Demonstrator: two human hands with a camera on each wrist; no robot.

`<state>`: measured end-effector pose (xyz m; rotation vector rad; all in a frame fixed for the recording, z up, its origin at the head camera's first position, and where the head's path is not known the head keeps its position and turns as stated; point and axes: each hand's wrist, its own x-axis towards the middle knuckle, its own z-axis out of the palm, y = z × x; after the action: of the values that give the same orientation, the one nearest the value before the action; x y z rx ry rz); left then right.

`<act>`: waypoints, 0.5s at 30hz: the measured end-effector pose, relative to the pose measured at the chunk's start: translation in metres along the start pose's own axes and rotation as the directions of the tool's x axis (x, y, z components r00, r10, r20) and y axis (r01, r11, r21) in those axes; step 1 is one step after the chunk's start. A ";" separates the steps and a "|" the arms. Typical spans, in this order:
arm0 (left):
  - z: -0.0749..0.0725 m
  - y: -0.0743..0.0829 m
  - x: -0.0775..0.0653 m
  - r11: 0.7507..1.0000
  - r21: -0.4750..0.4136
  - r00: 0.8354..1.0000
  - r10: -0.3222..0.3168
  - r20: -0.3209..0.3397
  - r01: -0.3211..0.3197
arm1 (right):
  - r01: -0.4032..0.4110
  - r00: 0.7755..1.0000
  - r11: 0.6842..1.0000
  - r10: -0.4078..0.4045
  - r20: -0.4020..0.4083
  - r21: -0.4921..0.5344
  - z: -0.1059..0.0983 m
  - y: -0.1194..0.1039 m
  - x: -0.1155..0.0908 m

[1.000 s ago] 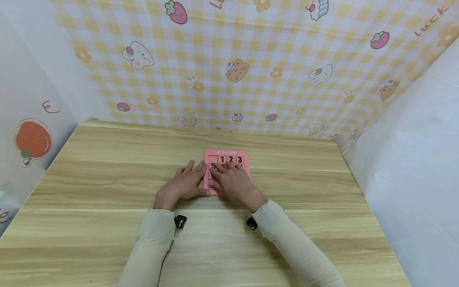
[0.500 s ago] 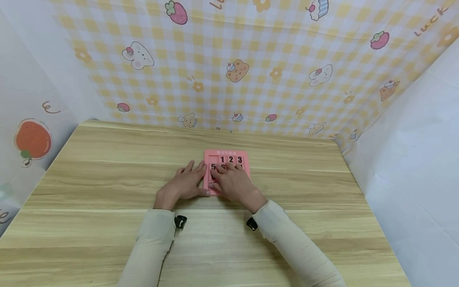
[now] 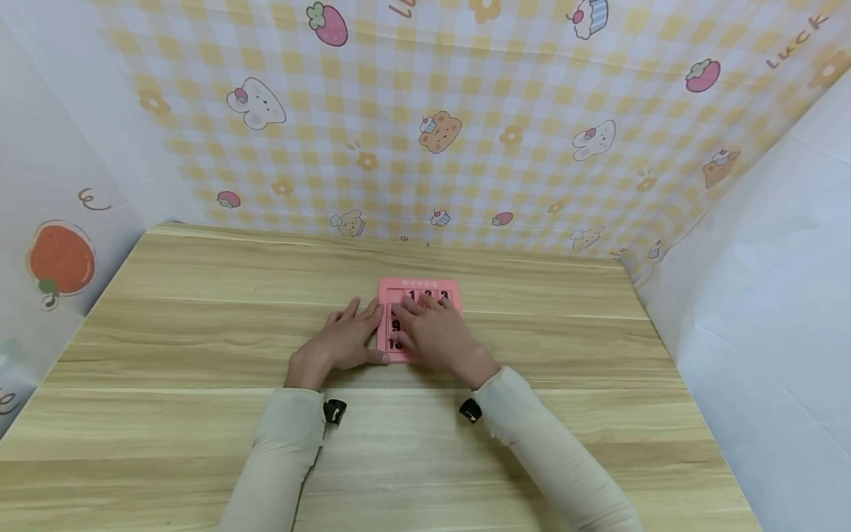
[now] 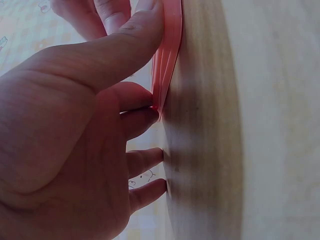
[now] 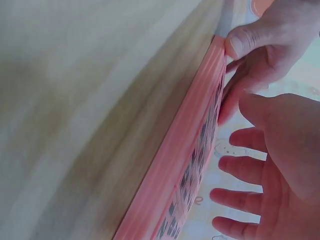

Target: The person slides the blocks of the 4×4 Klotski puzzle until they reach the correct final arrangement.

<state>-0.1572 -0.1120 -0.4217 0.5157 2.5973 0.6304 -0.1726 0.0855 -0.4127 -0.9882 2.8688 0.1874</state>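
A pink number slide puzzle (image 3: pixel 419 283) lies flat on the table, its top-left slot vacant beside the tiles 1, 2 and 3. Along its left side rests my left hand (image 3: pixel 337 342), fingers spread, the thumb at the near-left corner. In the left wrist view, that thumb (image 4: pixel 125 47) and the index finger meet the pink frame (image 4: pixel 167 50). My right hand (image 3: pixel 439 336) is over the tiles and hides many of them; 9 and 13 show in the left column. Its loosely extended fingers (image 5: pixel 240 200) appear slightly apart from the tiles in the right wrist view.
Wood-grained table (image 3: pixel 565 332) surrounds the puzzle on all sides. A yellow checked cloth (image 3: pixel 399 170) hangs behind the far edge, and white sheets (image 3: pixel 764 258) stand at the sides. A small black device (image 3: pixel 335 411) sits at each wrist.
My right hand has lifted and shifted slightly away from me, covering part of the upper rows and exposing 9 and 13. The left hand and the puzzle have stayed put.
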 end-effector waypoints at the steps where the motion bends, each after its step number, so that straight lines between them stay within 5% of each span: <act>1: 0.000 0.000 0.000 1.000 0.000 1.000 -0.001 -0.001 0.001 | -0.013 1.000 1.000 0.013 0.002 0.001 0.000 0.002 0.001; 15: 0.000 0.000 0.000 1.000 -0.010 1.000 -0.009 0.006 0.009 | -0.120 0.987 0.992 0.125 0.105 -0.049 0.002 0.016 0.010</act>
<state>-0.1574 -0.1119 -0.4219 0.5012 2.5881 0.6380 -0.1898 0.0921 -0.4146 -0.7827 2.8382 0.3029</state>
